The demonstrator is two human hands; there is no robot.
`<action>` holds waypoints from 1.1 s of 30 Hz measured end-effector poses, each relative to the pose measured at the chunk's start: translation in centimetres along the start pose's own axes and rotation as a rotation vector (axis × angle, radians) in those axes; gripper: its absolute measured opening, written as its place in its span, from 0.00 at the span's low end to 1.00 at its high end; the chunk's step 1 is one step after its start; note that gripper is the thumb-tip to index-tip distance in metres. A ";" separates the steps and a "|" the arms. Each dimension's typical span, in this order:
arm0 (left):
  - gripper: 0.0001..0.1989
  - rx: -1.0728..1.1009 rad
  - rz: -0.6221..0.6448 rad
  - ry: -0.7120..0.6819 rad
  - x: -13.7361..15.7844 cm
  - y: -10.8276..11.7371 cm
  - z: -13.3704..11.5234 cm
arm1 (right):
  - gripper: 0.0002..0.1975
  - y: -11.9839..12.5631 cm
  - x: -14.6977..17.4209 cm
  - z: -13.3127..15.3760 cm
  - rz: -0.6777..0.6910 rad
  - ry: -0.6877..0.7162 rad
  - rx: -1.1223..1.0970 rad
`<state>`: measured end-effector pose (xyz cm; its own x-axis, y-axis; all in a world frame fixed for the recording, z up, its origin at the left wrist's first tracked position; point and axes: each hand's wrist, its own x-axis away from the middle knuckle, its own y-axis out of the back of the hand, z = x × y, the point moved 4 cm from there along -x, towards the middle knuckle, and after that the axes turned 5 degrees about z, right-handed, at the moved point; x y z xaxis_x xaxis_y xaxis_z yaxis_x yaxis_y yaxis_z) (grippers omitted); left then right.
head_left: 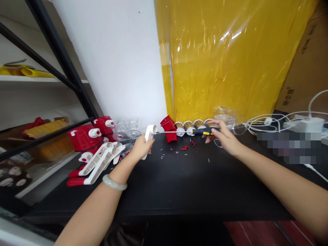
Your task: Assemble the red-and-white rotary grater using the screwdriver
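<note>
My left hand (141,147) is wrapped round a white plastic handle part (150,131), holding its round end up above the black table. In my right hand (222,136) is a screwdriver (202,131) with a black and yellow grip, held level near the back of that grip. Its long thin shaft points left, and the tip meets the round end of the white part. Below the shaft lie several small screws (176,152) and small red plastic pieces (184,148). Red cup-like parts (167,123) stand just behind the shaft.
On the left are white handles with red grips (99,167) and red housings (84,138). Clear plastic cups (128,126) stand against the white wall. Several patterned cylinders (189,126) line the back. White cables (263,121) and a power strip (299,124) lie at right.
</note>
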<state>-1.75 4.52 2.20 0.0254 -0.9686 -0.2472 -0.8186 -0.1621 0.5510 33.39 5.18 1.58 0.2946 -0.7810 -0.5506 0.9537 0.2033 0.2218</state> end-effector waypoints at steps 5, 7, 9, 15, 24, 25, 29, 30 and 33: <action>0.04 0.053 0.004 0.008 -0.2 0.1 0.2 | 0.23 -0.4 0.0 0.2 -0.002 0.050 0.113; 0.04 0.074 0.012 0.012 -0.2 0.1 0.2 | 0.19 -0.7 0.1 0.3 0.023 0.009 0.114; 0.04 0.094 0.019 0.012 -0.1 0.1 0.1 | 0.18 -0.9 0.1 0.4 0.005 -0.008 0.040; 0.04 0.136 0.039 -0.009 0.4 0.0 -0.6 | 0.22 -1.0 0.1 -0.4 -0.124 -0.115 -0.141; 0.04 0.205 0.024 0.019 0.3 0.3 -0.6 | 0.25 -0.5 0.0 -0.9 -0.119 0.019 -0.110; 0.04 0.218 0.023 0.024 0.3 0.4 -0.6 | 0.22 -0.4 0.1 -0.6 -0.093 0.033 -0.052; 0.04 0.271 0.033 0.041 0.3 0.3 -0.9 | 0.21 -0.2 0.5 -0.4 0.002 -0.069 0.260; 0.04 0.283 0.035 0.045 0.4 0.3 -1.0 | 0.23 -0.3 0.6 -0.5 0.011 -0.097 0.285; 0.04 0.307 0.034 0.055 0.4 0.5 -1.4 | 0.21 -0.8 0.5 -1.0 0.009 -0.080 0.140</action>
<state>-1.35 3.78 3.46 0.0191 -0.9826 -0.1847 -0.9543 -0.0730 0.2899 32.79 5.19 0.35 0.2918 -0.8254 -0.4833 0.9314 0.1304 0.3397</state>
